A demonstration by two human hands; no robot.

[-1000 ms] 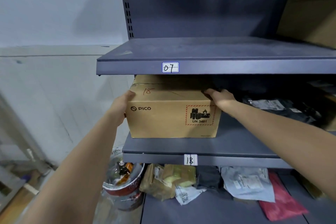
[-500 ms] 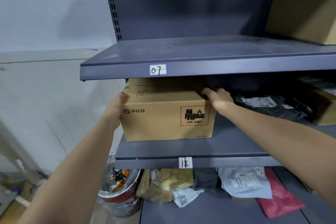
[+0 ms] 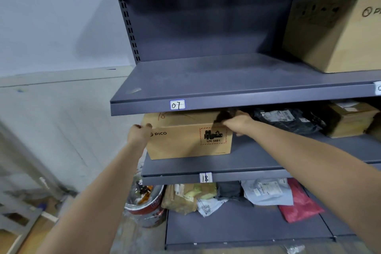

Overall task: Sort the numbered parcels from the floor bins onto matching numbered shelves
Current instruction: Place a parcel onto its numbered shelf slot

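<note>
A brown PICO cardboard box with "18" handwritten on its top sits at the left end of the shelf labelled 18. My left hand grips the box's upper left front corner, fingers curled round the side and thumb on the front face. My right hand holds the box's upper right corner, fingers over the top and thumb down the right side. The shelf labelled 07 hangs just above the box and hides the back of its top.
Black mailer bags and a brown box lie further right on shelf 18. Another PICO box stands on shelf 07 at right. Mailers, a red bag and a metal tin sit below.
My left hand has slid from flat against the box's left side to its upper front corner, fingers now curled. My right hand stays at the top right corner. The box has hardly moved.
</note>
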